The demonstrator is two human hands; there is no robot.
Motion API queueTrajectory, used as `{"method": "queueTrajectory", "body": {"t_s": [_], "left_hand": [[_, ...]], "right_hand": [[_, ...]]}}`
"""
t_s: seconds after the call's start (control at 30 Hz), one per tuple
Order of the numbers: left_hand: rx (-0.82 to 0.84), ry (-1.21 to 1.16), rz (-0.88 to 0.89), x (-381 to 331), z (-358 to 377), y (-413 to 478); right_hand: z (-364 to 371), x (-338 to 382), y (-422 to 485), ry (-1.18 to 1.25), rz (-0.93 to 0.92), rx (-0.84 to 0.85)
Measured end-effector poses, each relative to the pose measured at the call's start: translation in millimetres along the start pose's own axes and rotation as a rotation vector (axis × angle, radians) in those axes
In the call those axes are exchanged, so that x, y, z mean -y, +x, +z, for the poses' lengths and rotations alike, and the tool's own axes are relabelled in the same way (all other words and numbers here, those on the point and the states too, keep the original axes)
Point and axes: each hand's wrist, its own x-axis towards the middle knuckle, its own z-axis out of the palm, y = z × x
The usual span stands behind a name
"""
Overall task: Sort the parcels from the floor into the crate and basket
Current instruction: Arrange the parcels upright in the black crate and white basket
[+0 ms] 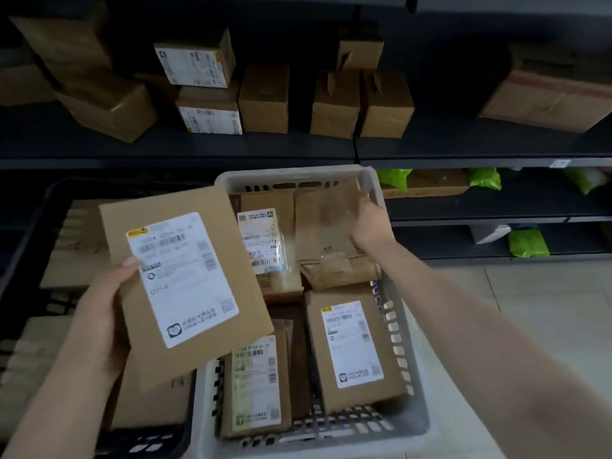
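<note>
My left hand (99, 313) grips a flat cardboard parcel (185, 279) with a white shipping label, held tilted above the gap between the black crate (29, 226) and the white basket (410, 409). My right hand (372, 223) reaches into the far right corner of the basket and holds the edge of a blurred brown parcel (324, 223). The basket holds several cardboard parcels, among them a labelled one (351, 346) at the right. Cardboard parcels also lie in the crate, partly hidden by the held parcel.
Dark shelving (198, 150) stands behind the containers, loaded with several cardboard boxes (265, 101). Lower shelves at the right hold green bags (528, 243) and a flat box. Pale tiled floor (546, 309) lies to the right of the basket.
</note>
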Motion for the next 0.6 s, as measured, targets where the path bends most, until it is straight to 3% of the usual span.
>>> {"method": "queueTrajectory", "body": {"t_s": [0.07,0.2,0.3,0.37,0.6], "left_hand": [[-0.004,0.042,0.003,7,4,6],[0.017,0.113,0.017,20,0,22],[0.013,0.102,-0.019,30,0,29],[-0.012,0.087,-0.049,34,1,32],[-0.011,0.060,-0.124,35,7,34]], "right_hand": [[11,-16,11,-0.181,-0.010,0.027],[15,-12,10,-0.094,-0.067,-0.010],[19,9,-3,-0.291,0.075,0.363],[21,21,-3,-0.324,0.190,0.472],[36,40,6,-0.447,0.231,0.424]]}}
